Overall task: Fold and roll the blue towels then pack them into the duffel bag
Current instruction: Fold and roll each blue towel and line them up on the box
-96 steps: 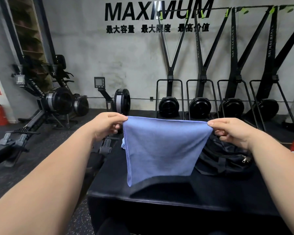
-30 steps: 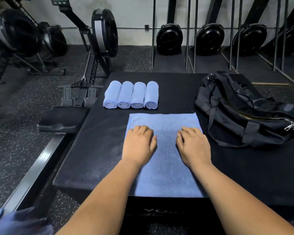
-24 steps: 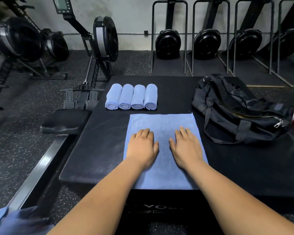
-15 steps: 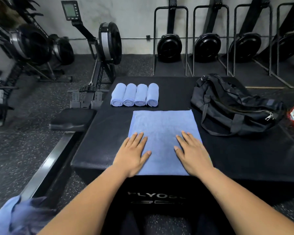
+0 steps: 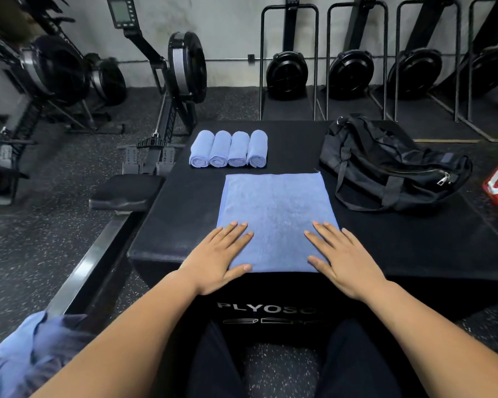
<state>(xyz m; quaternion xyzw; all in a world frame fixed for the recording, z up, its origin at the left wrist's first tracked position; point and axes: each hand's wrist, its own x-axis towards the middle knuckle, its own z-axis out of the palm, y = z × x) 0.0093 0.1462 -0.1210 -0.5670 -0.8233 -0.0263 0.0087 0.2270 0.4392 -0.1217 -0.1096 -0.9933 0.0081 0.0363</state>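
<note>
- Head view, looking down over both forearms onto a black padded tabletop (image 5: 414,239); white lettering "PLYOSO…" shows on the front face below its near edge.
- Flat blue terry towel (image 5: 276,214): spread out as one rectangle at the middle of the tabletop, its near hem lined up with the near edge.
- Left hand (image 5: 222,259): palm down, fingers straight and slightly fanned, pressing on the near-left corner of the flat towel. The thumb lies along the near hem, and the heel of the hand overhangs the tabletop edge.
- Right hand (image 5: 342,259): same posture, mirrored, on the near-right corner. Fingers straight, thumb on the hem, nothing pinched.
- The two hands are apart, with bare towel between them.
- Four rolled blue towels (image 5: 229,149): side by side and touching in a row, toward the far-left part of the tabletop, just beyond the flat towel's far hem. Spiral ends face the camera.
- Black fabric duffel bag (image 5: 385,168): slumped on the right side of the tabletop, close beside the flat towel's far-right corner. A metal zipper pull shows at its right end.
- Loose heap of blue cloth (image 5: 32,354): off the tabletop, at the lower left.
- Black rowing machine (image 5: 181,70): on the speckled floor beyond the far-left corner.
</note>
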